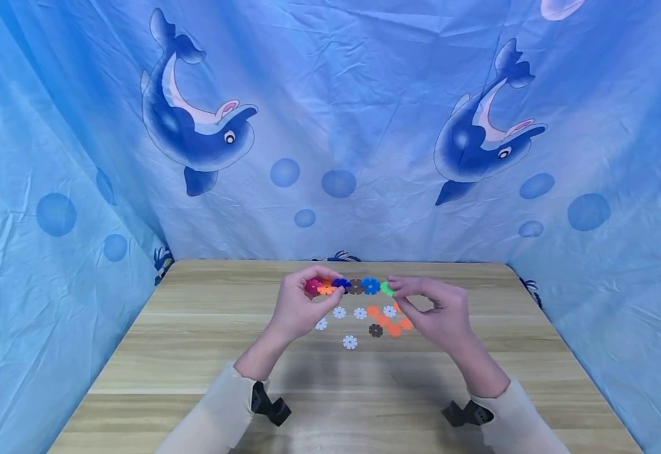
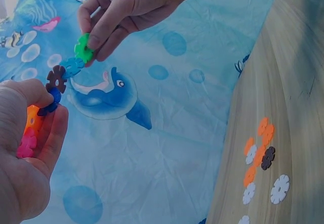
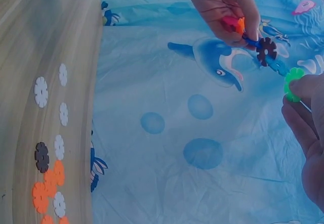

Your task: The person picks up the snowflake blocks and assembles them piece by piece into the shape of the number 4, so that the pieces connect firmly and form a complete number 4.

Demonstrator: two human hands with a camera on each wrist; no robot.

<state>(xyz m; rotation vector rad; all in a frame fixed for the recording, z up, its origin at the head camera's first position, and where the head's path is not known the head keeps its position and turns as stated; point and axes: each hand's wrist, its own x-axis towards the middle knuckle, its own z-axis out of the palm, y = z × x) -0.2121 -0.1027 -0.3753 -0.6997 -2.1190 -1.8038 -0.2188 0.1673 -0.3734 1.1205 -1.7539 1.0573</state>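
A chain of notched snowflake discs is held up above the table between both hands. From left to right it runs pink (image 1: 312, 287), orange (image 1: 325, 288), dark blue (image 1: 341, 285), brown (image 1: 355, 287), light blue (image 1: 370, 285) and green (image 1: 387, 289). My left hand (image 1: 302, 306) pinches the dark blue disc between thumb and fingers, with the pink and orange discs lying against its palm side. My right hand (image 1: 440, 309) pinches the green disc (image 3: 293, 84) at the chain's other end. In the left wrist view the green disc (image 2: 83, 48) adjoins the light blue disc (image 2: 72, 66).
On the wooden table (image 1: 205, 353), below the hands, lie several white discs (image 1: 350, 342), a brown disc (image 1: 375, 330) and several orange discs (image 1: 394, 330) grouped together. A blue curtain with dolphins (image 1: 200, 120) encloses the table's back and sides.
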